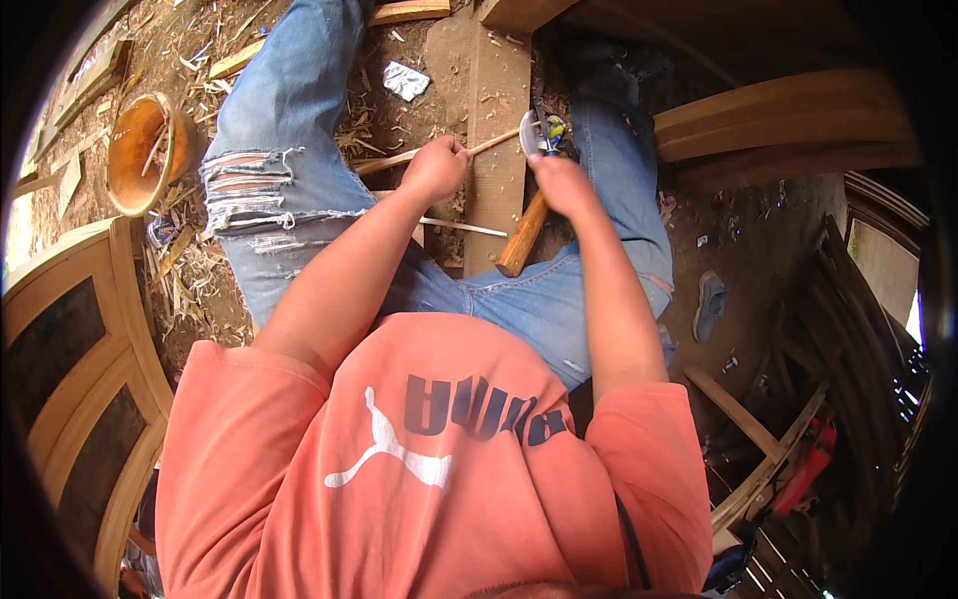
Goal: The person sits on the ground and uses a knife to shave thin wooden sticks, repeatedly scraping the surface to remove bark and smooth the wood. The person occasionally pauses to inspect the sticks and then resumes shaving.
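My left hand (439, 168) is closed in a pinch on a thin wooden stick (496, 141). The stick runs across a wooden plank (498, 190) between my legs, its far end by my right hand (564, 185). That hand is closed around what looks like a tool with a blue handle (548, 150); its working end is hard to make out. A whitish curved object (531, 132) and a yellow-green item sit just beyond its fingers. Under the right hand a thick wooden handle (524, 236) slants toward my lap, its upper end hidden. A pale thin stick (464, 228) lies nearer my lap.
An orange bucket (142, 155) stands at far left among wood shavings. A panelled wooden frame (95, 349) is at left, a curved wooden beam (788, 118) at upper right. A crumpled white wrapper (406, 81) and a sandal (710, 305) lie on the ground.
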The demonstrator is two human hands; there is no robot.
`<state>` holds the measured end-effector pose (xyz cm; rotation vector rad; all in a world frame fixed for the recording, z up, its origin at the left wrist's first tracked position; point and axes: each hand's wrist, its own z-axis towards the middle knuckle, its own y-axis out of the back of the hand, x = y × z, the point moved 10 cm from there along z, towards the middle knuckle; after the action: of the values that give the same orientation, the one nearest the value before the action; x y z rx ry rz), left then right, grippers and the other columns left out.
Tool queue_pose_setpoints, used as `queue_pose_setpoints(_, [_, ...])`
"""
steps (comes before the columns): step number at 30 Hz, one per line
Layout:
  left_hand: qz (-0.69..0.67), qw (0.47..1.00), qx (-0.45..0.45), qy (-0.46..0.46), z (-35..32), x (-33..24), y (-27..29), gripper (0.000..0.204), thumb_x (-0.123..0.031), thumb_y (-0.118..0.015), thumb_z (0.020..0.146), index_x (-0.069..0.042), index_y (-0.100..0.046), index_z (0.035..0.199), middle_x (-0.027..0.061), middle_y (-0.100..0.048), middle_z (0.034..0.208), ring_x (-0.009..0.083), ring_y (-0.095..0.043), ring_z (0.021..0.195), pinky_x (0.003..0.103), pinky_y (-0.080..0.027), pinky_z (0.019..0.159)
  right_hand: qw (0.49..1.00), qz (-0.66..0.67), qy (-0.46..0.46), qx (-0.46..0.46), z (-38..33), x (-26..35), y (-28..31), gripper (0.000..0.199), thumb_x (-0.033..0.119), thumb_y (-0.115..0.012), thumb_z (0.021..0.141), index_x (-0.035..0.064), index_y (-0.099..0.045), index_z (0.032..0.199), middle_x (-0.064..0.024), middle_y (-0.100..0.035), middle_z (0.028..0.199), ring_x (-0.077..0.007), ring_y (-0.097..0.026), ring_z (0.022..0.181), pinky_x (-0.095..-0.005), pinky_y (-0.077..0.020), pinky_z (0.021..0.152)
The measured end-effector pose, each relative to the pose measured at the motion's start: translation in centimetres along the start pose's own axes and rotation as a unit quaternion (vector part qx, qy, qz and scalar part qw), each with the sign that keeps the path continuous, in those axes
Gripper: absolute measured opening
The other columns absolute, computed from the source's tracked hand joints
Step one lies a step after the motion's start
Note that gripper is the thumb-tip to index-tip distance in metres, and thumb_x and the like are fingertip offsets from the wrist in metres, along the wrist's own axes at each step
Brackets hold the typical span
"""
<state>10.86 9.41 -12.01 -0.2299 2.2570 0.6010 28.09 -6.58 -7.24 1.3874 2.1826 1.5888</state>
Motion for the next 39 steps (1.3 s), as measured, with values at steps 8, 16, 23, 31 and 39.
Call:
queue_pose_setpoints(8, [-0.004,1.0,0.01,0.016,-0.5,-0.3,0.4,0.029,-0.032,-0.064,0.102,-0.004,-0.07,0.104,0.0221,-0.075,0.103,0.04,-0.071,0.099,0.047,-0.054,0.088,0.998,0.018,-0.003,0.057,-0.5,0.5,-0.4,0.054,0.044,-0.046,0.111,-0.0029,-0.072,0.107,-0.0316,-0.071,0.108,-0.0503,-0.067,0.105,-0.0522,-0.0521,0.091])
queue_pose_setpoints(16, [0.038,0.999,0.008,0.006,-1.0,-1.2,0.5,0.031,-0.033,-0.063,0.102,-0.003,-0.07,0.107,0.0229,-0.075,0.108,0.0412,-0.071,0.105,0.048,-0.054,0.093,0.986,0.056,-0.13,-0.09,-2.2,0.7,3.8,0.045,0.041,-0.048,0.109,0.0042,-0.073,0.102,-0.0224,-0.075,0.099,-0.0466,-0.07,0.098,-0.0551,-0.0541,0.084])
queue_pose_setpoints(23, [0.03,0.999,0.012,0.007,-0.8,-0.7,0.1,0.033,-0.034,-0.061,0.102,-0.004,-0.072,0.109,0.0231,-0.075,0.108,0.0409,-0.071,0.106,0.048,-0.054,0.093,0.986,-0.159,-0.041,-0.012,-3.9,6.8,1.6,0.043,0.041,-0.047,0.11,0.0098,-0.074,0.099,-0.0196,-0.077,0.095,-0.0437,-0.074,0.091,-0.058,-0.0567,0.08])
queue_pose_setpoints(31, [0.039,0.999,0.013,0.004,-0.9,-1.2,0.2,0.034,-0.036,-0.061,0.103,-0.004,-0.072,0.11,0.0233,-0.075,0.111,0.0416,-0.071,0.107,0.049,-0.054,0.094,0.979,-0.198,-0.05,0.004,-2.9,6.2,0.6,0.048,0.041,-0.045,0.11,0.008,-0.078,0.101,-0.0194,-0.078,0.095,-0.0422,-0.075,0.09,-0.0554,-0.0583,0.08])
queue_pose_setpoints(39, [0.048,0.998,0.026,0.017,-1.1,-1.3,0.1,0.035,-0.036,-0.059,0.104,-0.005,-0.069,0.115,0.0229,-0.074,0.116,0.0419,-0.069,0.112,0.049,-0.053,0.096,0.974,-0.201,-0.099,0.021,-2.7,5.1,2.6,0.053,0.044,-0.041,0.111,0.008,-0.078,0.1,-0.0221,-0.077,0.101,-0.0422,-0.074,0.097,-0.0548,-0.0581,0.083])
